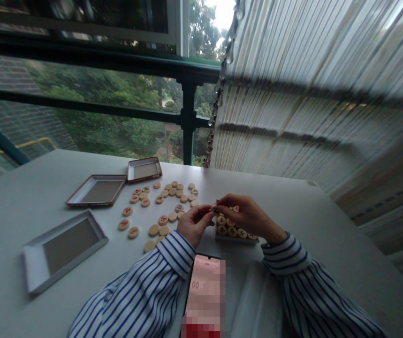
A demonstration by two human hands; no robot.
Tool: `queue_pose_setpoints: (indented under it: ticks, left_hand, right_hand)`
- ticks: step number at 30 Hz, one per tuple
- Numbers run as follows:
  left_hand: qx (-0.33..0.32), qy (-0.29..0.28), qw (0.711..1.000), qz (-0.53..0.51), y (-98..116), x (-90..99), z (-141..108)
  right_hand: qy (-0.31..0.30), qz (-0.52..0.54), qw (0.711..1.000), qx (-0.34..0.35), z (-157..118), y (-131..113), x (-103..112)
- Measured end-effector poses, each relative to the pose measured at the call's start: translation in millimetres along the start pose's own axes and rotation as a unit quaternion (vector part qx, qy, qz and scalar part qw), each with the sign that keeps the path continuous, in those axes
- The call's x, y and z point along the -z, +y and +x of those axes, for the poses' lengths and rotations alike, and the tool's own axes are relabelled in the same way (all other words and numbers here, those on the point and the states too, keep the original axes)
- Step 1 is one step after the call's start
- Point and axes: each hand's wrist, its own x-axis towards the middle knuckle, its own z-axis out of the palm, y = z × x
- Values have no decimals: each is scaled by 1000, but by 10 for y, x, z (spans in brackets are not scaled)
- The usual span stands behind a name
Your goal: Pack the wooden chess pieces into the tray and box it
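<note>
Between the fingertips of both hands is a small round Chinese chess piece (215,209) with a dark character on it. My left hand (194,224) pinches it from the left, its fingers closed. From the other side my right hand (247,213) closes thumb and fingers on it, above a shallow box (237,240). Rows of wooden pieces (232,232) lie in that box, partly hidden under my right hand. Loose Chinese chess pieces (163,219) are scattered left of my left hand, some with red or dark characters up, others showing plain wood.
Three shallow trays or lids lie on the left of the white table (124,300): a white one (65,251) in front, a brown-rimmed one (96,190) behind it, and a smaller one (144,169). A phone (204,291) lies near me. Behind are a railing (188,103) and a string curtain (275,94).
</note>
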Motion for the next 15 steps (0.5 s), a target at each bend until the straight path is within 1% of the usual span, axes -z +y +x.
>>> queue_pose_setpoints:
  ticks: [6, 10, 15]
  left_hand:
    - [6, 9, 1000, 1, 19, 6, 4]
    - [13, 23, 1000, -13, 22, 5, 13]
    - [16, 33, 999, -14, 32, -7, 12]
  right_hand:
    - [-5, 9, 1000, 5, 0, 1, 7]
    - [-21, 14, 999, 22, 0, 4, 7]
    - [-24, -19, 998, 54, -6, 8, 3]
